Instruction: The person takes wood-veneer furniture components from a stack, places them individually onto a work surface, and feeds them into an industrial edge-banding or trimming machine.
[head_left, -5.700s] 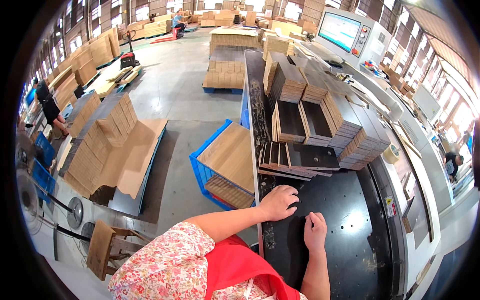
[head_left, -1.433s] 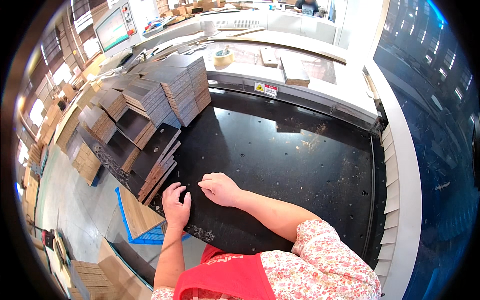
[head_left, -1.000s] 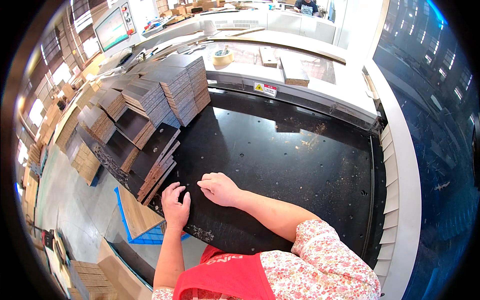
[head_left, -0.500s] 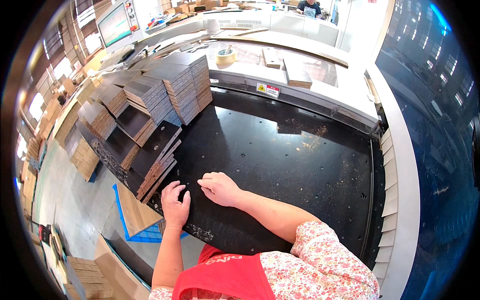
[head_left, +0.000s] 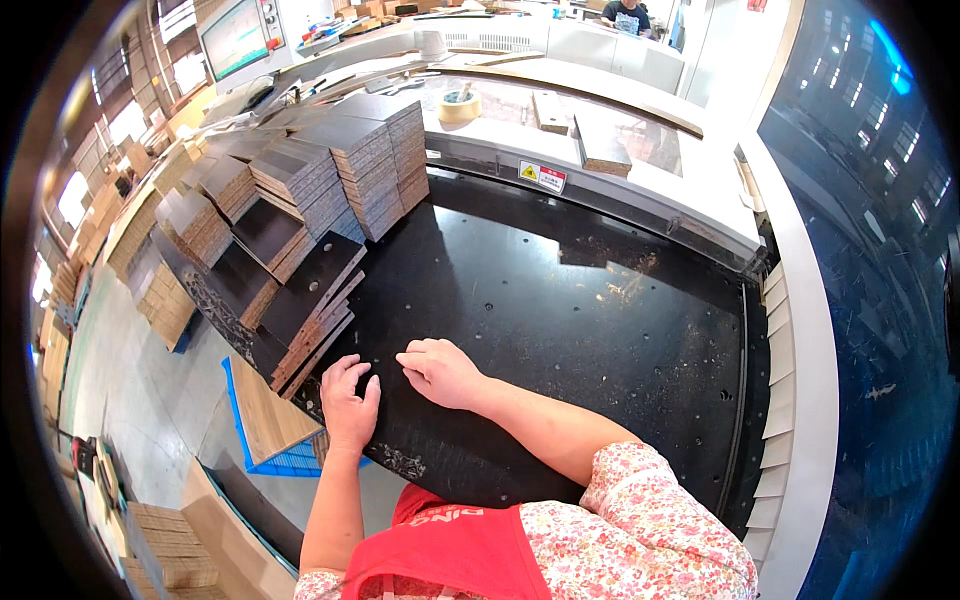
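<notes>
Both hands rest at the near left edge of the black table (head_left: pixel 600 350), which is dotted with small holes. My left hand (head_left: pixel 350 405) lies there with fingers bent and the thumb apart, and nothing shows in it. Beside it, my right hand (head_left: pixel 440 372) is loosely closed with its fingers curled under; I see nothing in them. Just beyond my left hand are dark strips of board (head_left: pixel 318 335) with brown, rough edges, fanned unevenly. Behind these stand stacks of dark-faced boards (head_left: pixel 375 175) with layered edges.
A white ledge with a warning label (head_left: pixel 541 177) borders the far side. A tape roll (head_left: pixel 460 106) and short board pieces (head_left: pixel 602 145) lie on it. At left are a blue pallet (head_left: pixel 285 462) under a wooden board and a control screen (head_left: pixel 236 40). A person (head_left: pixel 627 17) sits far back.
The view has shifted slightly, so the boards and ledge sit a little differently in the picture. Both hands keep nearly the same place and pose on the table.
</notes>
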